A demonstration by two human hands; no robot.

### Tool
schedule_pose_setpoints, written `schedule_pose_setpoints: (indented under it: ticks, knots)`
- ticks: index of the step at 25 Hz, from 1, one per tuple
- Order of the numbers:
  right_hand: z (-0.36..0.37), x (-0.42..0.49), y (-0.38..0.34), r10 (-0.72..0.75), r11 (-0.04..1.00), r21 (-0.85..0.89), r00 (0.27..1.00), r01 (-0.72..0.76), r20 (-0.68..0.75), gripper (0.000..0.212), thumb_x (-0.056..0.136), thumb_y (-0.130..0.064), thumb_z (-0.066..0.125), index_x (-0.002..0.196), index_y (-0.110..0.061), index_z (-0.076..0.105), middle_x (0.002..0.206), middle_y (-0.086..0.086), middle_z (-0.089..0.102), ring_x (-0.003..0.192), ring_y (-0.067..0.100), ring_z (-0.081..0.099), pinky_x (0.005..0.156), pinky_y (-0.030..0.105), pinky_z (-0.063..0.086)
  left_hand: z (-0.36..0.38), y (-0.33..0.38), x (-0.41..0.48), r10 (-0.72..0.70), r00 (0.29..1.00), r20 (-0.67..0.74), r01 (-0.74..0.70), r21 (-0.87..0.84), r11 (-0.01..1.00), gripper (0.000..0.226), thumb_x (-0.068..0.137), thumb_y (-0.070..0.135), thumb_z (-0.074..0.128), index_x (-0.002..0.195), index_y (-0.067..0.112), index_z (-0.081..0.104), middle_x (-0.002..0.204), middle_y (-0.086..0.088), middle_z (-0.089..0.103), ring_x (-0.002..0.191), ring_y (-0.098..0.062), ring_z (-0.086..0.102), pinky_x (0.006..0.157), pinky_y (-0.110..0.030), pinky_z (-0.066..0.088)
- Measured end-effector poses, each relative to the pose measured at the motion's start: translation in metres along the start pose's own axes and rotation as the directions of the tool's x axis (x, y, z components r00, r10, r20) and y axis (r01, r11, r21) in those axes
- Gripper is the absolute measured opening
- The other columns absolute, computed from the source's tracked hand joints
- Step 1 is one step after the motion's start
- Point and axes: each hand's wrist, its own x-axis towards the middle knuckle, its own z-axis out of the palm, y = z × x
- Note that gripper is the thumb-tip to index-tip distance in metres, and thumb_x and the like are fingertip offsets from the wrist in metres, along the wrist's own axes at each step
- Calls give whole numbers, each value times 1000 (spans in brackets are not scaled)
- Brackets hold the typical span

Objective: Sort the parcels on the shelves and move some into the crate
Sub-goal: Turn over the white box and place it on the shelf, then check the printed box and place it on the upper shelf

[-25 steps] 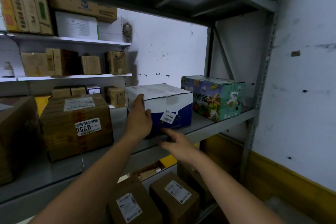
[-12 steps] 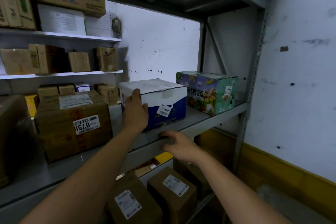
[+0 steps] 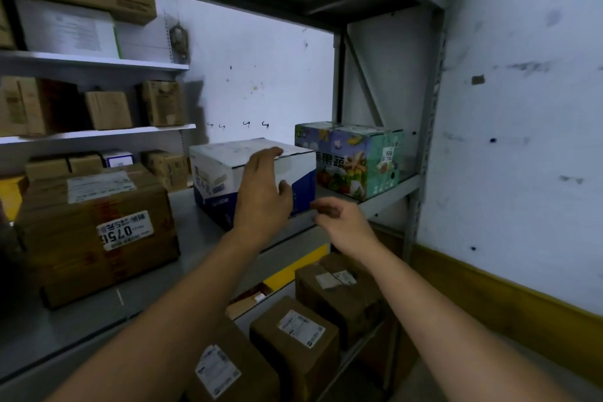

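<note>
1. A white and blue box [image 3: 222,173] stands on the grey metal shelf [image 3: 192,228], near its front edge, with one corner turned toward the camera.
2. The left hand [image 3: 264,196] lies against this front corner of the box. Its fingers [image 3: 267,155] are almost straight and reach up to the top edge. The thumb is spread out to the right, over the blue part of the side. The hand is flat and open on the box, not closed around it.
3. The right hand [image 3: 342,222] is just beside the lower right corner of the same box, at the front edge of the shelf. Its fingers are loosely curled and it holds nothing. I cannot tell if the fingertips touch the box.
4. A colourful box [image 3: 359,160] with pictures of fruit and vegetables stands on the same shelf, just to the right. It is not clear whether the two boxes touch.
5. A big brown box [image 3: 98,254] with white labels stands on the left of the same shelf, with bare shelf between it and the white and blue box.
6. Below this shelf, under the arms, three brown parcels [image 3: 293,336] with white labels stand side by side.
7. Small brown boxes [image 3: 107,109] stand on white shelves far at the left.
8. A white wall [image 3: 522,140] with dark marks is at the right side.
</note>
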Motion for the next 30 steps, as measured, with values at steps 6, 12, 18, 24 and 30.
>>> schedule_pose_setpoints:
  ticks: [6, 12, 18, 24, 30]
  knots:
    - [-58, 19, 27, 62, 995, 81, 994, -55, -90, 23, 98, -14, 62, 119, -20, 69, 109, -12, 64, 110, 11, 60, 93, 26, 46, 49, 29, 3, -120, 973, 199, 127, -24, 992, 50, 94, 11, 65, 141, 11, 48, 139, -10, 56, 127, -24, 54, 95, -27, 43]
    - [-130, 53, 58, 152, 978, 171, 969, -119, -193, 14, 100, -17, 60, 112, -21, 67, 104, -7, 63, 94, 12, 58, 82, 30, 45, 111, 58, 13, -303, 885, 354, 333, -25, 943, 53, 100, 31, 62, 146, 15, 41, 143, -6, 51, 121, -22, 52, 94, -31, 43]
    - [-184, 99, 92, 166, 973, 198, 960, -122, -225, 23, 100, -21, 59, 122, -18, 65, 123, 3, 64, 107, 18, 57, 97, 39, 50, 174, 73, 43, -443, 817, 368, 514, -120, 849, 54, 99, 41, 61, 143, 18, 40, 133, -1, 54, 96, -13, 53, 84, -33, 42]
    - [-200, 150, 109, 181, 973, 169, 975, -159, -127, 63, 96, -42, 63, 147, -14, 42, 127, -4, 55, 112, 17, 56, 95, 31, 43, 216, 74, 73, -500, 806, 317, 575, -215, 790, 59, 99, 43, 61, 146, 19, 35, 139, -2, 50, 121, -25, 52, 93, -30, 39]
    - [-185, 200, 143, 236, 941, 262, 971, -215, -51, 131, 54, -83, 70, 160, -29, 14, 161, 4, 36, 142, 28, 42, 116, 51, 37, 240, 62, 80, -536, 760, 368, 636, -254, 728, 90, 96, 53, 60, 162, 24, 7, 164, 1, 29, 148, -28, 35, 119, -43, 33]
